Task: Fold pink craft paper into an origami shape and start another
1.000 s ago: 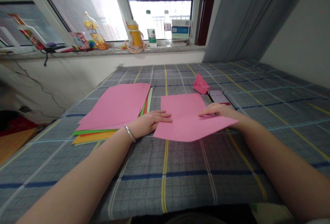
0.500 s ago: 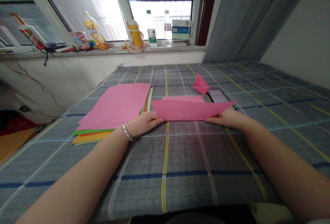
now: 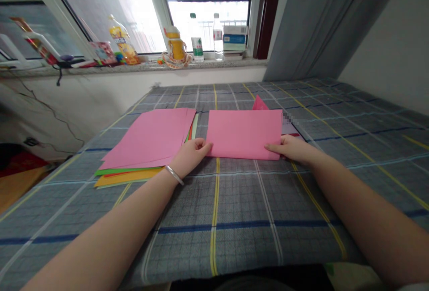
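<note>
A pink sheet of paper (image 3: pixel 244 132) lies folded over on itself in front of me, its fold along the near edge. At its left edge, my left hand (image 3: pixel 193 149) pinches the paper between thumb and fingers; a silver bangle circles that wrist. My right hand (image 3: pixel 290 148) grips the lower right corner, thumb on top and fingers underneath. Behind the sheet the tip of a pink folded-paper shape (image 3: pixel 259 103) sticks up. A phone (image 3: pixel 288 128) is partly covered by the paper and my right hand.
To the left lies a stack of coloured paper (image 3: pixel 154 137), pink on top with green, red and orange below. A plaid cloth (image 3: pixel 244 228) covers the surface. Bottles, a yellow cup (image 3: pixel 176 49) and a box (image 3: pixel 234 40) stand on the windowsill.
The pink sheet's raised flap has come down, so its broad face now shows and hides more of the folded shape and phone. Both hands keep hold; my left hand has shifted slightly up.
</note>
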### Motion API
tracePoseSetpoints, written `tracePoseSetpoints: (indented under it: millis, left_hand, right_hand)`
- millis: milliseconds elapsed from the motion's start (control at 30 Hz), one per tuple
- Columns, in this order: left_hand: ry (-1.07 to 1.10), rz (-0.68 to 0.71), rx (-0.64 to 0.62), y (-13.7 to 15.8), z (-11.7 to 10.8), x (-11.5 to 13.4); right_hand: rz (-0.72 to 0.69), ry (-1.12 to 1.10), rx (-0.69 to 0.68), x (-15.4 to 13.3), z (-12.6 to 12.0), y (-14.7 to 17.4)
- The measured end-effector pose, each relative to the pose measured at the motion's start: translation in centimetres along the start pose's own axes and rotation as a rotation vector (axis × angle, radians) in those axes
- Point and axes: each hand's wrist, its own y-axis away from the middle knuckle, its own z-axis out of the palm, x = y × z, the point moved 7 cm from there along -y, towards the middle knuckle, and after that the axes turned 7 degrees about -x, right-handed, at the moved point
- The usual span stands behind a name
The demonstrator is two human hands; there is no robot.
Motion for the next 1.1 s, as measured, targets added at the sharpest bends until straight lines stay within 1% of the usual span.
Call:
tracePoseSetpoints:
  millis: [100, 200, 300, 433, 567, 700, 767, 833, 933, 1000, 1100]
  left_hand:
    - [0.013, -0.031, 0.036, 0.2, 0.2, -0.1]
    - [0.078, -0.069, 0.017, 0.3, 0.7, -0.4]
    - [0.091, -0.042, -0.006, 0.4, 1.1, -0.3]
    - [-0.045, 0.011, -0.010, 0.4, 1.1, 0.1]
    - [-0.228, 0.017, -0.010, 0.4, 1.2, 0.5]
    - [-0.350, 0.059, -0.017, 0.6, 1.6, 1.4]
    - [-0.444, 0.057, -0.015, 0.7, 1.8, 1.7]
    - [-0.576, 0.056, 0.008, 0.8, 1.9, 2.0]
    - [-0.729, 0.064, 0.103, 0.9, 1.6, 2.4]
    - [-0.760, 0.071, 0.154, 1.0, 1.4, 2.4]
    - [-0.758, 0.100, 0.150, 0.9, 1.5, 2.2]
  right_hand:
    - [0.008, 0.002, 0.011, 0.2, 0.3, -0.2]
    - [-0.049, 0.010, 0.058, -0.1, 0.2, -0.4]
    - [-0.035, 0.086, 0.086, -0.5, 0.2, -0.6]
    - [0.027, 0.194, 0.123, -1.1, 0.3, -0.6]
    - [0.077, 0.303, 0.181, -1.1, 0.2, -0.8]
    - [0.096, 0.389, 0.208, -1.1, 0.2, -1.0]
    - [0.098, 0.415, 0.211, -1.3, 0.2, -1.1]
    - [0.095, 0.427, 0.218, -1.5, 0.2, -1.2]
    - [0.103, 0.457, 0.242, -1.8, 0.1, -1.3]
    - [0.105, 0.481, 0.260, -1.8, 0.1, -1.5]
    - [0.108, 0.491, 0.281, -1.5, 0.0, -1.9]
